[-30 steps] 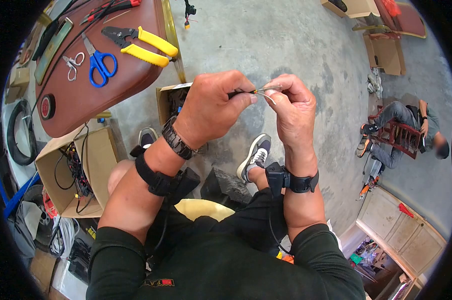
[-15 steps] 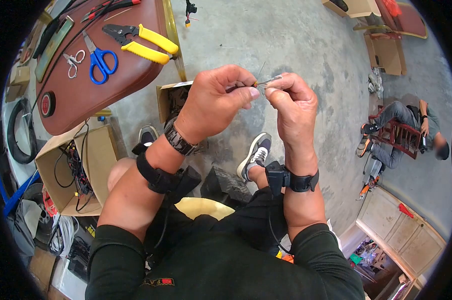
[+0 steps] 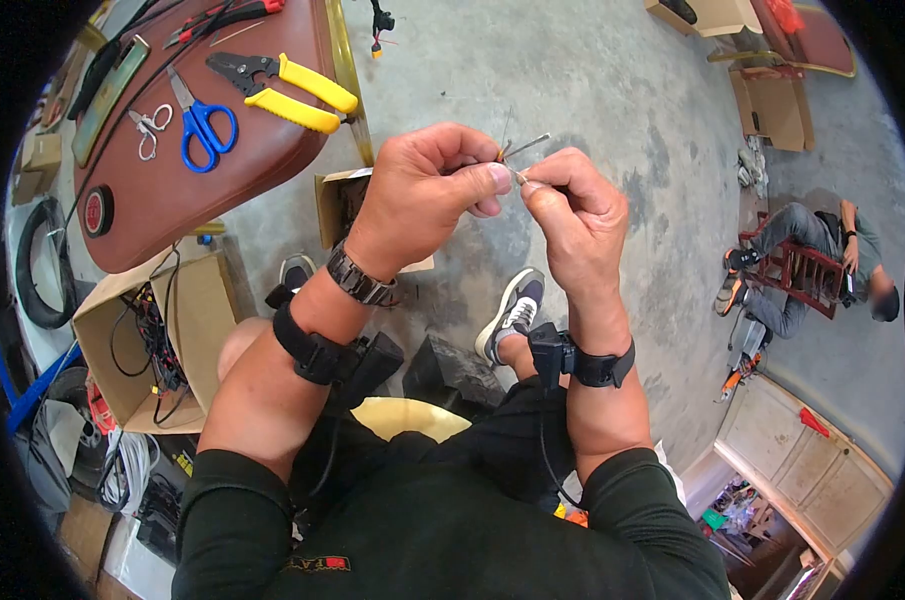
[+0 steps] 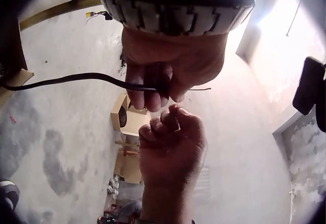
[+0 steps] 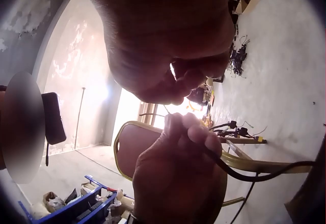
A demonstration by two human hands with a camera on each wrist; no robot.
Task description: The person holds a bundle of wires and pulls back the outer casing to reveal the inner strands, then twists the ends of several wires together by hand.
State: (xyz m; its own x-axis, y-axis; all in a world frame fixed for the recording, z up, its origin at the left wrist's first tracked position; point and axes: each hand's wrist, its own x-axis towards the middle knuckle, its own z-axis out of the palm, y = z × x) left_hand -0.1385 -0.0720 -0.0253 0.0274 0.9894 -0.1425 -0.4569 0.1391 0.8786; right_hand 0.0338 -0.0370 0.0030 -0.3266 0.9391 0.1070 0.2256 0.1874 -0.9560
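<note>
Left wrist view: black cable [image 4: 76,76], slim, curved, with thin wires [image 3: 530,146] splayed at end. Gripped in curled left hand [image 3: 427,200]; pinched narrowly at wires by right hand [image 3: 582,215].

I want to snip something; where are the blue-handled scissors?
In the head view, the blue-handled scissors lie at upper left on the brown padded seat, between the small white scissors and the yellow-handled pliers.

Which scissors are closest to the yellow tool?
The big scissors with blue handles. The little whitish scissors lie on their other side, farther from the yellow tool.
</note>
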